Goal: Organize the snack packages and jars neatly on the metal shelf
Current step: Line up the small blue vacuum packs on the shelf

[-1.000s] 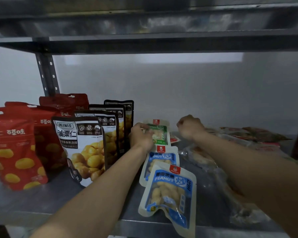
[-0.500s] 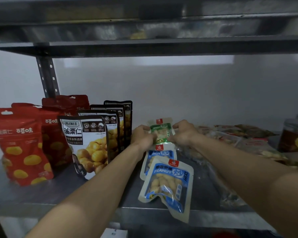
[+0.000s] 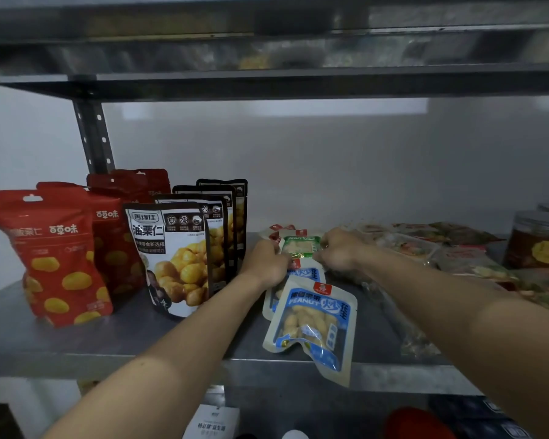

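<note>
Head camera: my left hand (image 3: 265, 264) and right hand (image 3: 338, 251) pinch the green peanut packet (image 3: 300, 246) by its two sides; it's over the middle of the metal shelf (image 3: 108, 340), just behind the blue peanut packets (image 3: 314, 321). Chestnut pouches (image 3: 171, 258) stand upright to its left.

A plain white wall (image 3: 330, 172) forms the background. At the bottom edge of the view, centre, sits a white card (image 3: 211, 423) with dark printed characters. Right of it: a red rounded object (image 3: 415, 423) and dark blue packaging (image 3: 488, 416), both blurred.
</note>
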`<state>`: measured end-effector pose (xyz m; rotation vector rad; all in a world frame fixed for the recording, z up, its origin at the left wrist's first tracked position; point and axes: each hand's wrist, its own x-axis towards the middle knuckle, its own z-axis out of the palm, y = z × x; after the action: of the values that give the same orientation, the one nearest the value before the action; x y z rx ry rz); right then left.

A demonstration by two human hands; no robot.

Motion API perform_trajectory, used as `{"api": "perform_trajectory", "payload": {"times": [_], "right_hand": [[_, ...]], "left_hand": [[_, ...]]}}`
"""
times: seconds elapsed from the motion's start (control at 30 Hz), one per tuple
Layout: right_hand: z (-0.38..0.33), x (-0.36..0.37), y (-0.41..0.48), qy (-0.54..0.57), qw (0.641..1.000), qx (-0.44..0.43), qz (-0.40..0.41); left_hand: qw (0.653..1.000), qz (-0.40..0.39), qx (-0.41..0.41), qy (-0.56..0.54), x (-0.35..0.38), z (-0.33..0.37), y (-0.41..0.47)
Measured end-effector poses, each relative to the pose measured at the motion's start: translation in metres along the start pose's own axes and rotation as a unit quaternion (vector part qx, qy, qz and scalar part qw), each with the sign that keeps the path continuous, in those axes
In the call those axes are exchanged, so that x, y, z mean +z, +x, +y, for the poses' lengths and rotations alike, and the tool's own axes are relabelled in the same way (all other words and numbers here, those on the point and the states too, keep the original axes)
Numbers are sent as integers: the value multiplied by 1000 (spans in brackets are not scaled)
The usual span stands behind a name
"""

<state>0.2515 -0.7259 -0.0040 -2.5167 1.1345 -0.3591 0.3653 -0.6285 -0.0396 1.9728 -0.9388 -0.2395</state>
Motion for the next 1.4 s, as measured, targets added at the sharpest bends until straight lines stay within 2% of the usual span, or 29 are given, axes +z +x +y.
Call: {"api": "perform_trajectory", "payload": {"times": [0.4, 0.67, 0.77, 1.0, 1.2, 1.3, 1.4], "right_hand": [[-10, -4, 2, 2, 1000, -20, -24], [-3, -8, 30, 34, 995, 4, -91], [0, -6, 37, 61, 992, 7, -110], [3, -1, 41, 71, 996, 3, -47], [3, 1, 40, 81, 995, 9, -64], [4, 0, 40, 78, 997, 1, -26], [6, -2, 38, 67, 998, -4, -21]], "left_hand": [[999, 47, -9, 0, -3, -3, -6], [994, 1, -52, -93, 1, 2, 12], [995, -23, -53, -87, 3, 2, 14], [996, -9, -56, -71, 5, 1, 14], [997, 5, -48, -59, 6, 0, 13], [997, 11, -48, -56, 7, -1, 13], [998, 14, -40, -51, 6, 1, 11]]}}
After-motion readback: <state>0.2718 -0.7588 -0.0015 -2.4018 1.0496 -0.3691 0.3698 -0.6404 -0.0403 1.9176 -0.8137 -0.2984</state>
